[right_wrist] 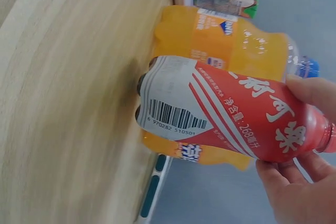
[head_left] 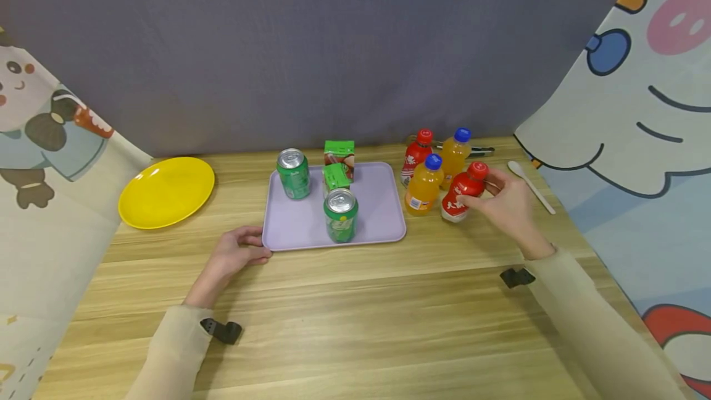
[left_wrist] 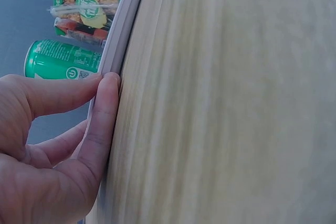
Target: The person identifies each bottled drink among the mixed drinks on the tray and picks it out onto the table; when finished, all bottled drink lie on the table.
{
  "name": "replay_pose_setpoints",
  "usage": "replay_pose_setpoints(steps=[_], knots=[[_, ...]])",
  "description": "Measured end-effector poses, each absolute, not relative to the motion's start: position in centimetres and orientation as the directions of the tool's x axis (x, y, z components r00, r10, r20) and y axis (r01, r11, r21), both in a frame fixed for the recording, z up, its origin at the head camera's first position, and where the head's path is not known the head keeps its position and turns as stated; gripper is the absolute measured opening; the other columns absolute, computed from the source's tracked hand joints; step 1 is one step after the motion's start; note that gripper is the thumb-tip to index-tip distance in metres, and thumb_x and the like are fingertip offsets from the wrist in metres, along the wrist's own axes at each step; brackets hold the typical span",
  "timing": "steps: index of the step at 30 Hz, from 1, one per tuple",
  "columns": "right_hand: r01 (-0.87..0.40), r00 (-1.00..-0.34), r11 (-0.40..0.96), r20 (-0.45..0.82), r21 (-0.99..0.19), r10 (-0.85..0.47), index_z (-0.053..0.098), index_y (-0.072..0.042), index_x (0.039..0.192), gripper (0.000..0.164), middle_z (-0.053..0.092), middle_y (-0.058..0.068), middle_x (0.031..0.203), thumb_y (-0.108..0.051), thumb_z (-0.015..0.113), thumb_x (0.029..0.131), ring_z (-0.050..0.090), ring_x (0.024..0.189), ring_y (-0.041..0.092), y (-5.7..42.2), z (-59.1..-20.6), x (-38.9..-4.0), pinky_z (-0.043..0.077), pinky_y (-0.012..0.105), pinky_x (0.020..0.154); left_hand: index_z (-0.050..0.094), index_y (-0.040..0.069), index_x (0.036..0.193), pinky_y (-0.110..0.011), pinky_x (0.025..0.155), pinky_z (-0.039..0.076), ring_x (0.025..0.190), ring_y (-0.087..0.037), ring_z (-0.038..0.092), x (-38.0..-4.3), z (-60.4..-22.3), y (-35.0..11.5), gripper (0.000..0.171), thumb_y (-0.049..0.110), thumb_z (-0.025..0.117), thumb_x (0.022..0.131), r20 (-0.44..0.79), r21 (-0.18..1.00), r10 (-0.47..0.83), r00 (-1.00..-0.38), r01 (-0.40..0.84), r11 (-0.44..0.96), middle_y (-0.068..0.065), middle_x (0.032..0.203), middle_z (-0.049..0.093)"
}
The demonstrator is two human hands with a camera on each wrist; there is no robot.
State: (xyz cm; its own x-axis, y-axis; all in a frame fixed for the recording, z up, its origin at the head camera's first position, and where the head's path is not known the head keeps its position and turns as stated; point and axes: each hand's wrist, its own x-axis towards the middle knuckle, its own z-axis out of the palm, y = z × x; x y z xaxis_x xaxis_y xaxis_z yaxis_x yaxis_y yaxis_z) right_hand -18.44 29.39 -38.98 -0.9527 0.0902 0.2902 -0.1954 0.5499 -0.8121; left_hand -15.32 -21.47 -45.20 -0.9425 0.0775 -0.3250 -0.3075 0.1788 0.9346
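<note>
My right hand [head_left: 507, 205] grips a red-labelled soda bottle [head_left: 464, 190] near its neck, fingers and thumb on opposite sides. The bottle leans, and in the right wrist view its base seems just off the table. Two orange soda bottles [head_left: 424, 187] with blue caps and a second red bottle [head_left: 416, 158] stand beside it. At the front left corner of a lilac tray [head_left: 297, 227], my left hand [head_left: 230, 257] pinches the rim between thumb and finger. On the tray are two green soda cans [head_left: 340, 221] and two small green-topped drink cartons [head_left: 336, 178].
A yellow plate [head_left: 166, 193] lies at the left of the wooden table. To the right is a white spoon [head_left: 531, 187]. Behind the bottles a dark-handled utensil [head_left: 481, 152] is partly hidden. A grey curtain [head_left: 333, 48] closes off the back.
</note>
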Motion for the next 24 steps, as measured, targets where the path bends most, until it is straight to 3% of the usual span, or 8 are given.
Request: replay_pose_setpoints(steps=[14, 24], knots=[[-0.182, -0.956, 0.463, 0.267, -0.867, 0.124, 0.058, 0.006, 0.123, 0.063, 0.060, 0.018, 0.120, -0.004, 0.086, 0.067, 0.058, 0.108, 0.028, 29.1, -40.3, -20.3, 0.050, 0.027, 0.093, 0.040, -0.012, 0.135, -0.035, 0.075, 0.059, 0.079, -0.023, 0.064, -15.1, -45.2, -21.5, 0.061, -0.013, 0.067, 0.080, -0.331, 0.933, 0.070, -0.941, -0.315, 0.175, -0.025, 0.104, 0.051], [-0.211, -0.948, 0.522, 0.303, -0.827, 0.096, 0.055, 0.004, 0.126, 0.064, 0.059, 0.018, 0.121, -0.006, 0.086, 0.070, 0.055, 0.110, 0.028, 29.7, -40.9, -20.0, 0.050, 0.029, 0.093, 0.040, -0.011, 0.135, -0.036, 0.077, 0.058, 0.080, -0.024, 0.064, -15.5, -45.1, -21.3, 0.060, -0.012, 0.066, 0.081, -0.330, 0.933, 0.094, -0.939, -0.308, 0.187, -0.026, 0.105, 0.051]])
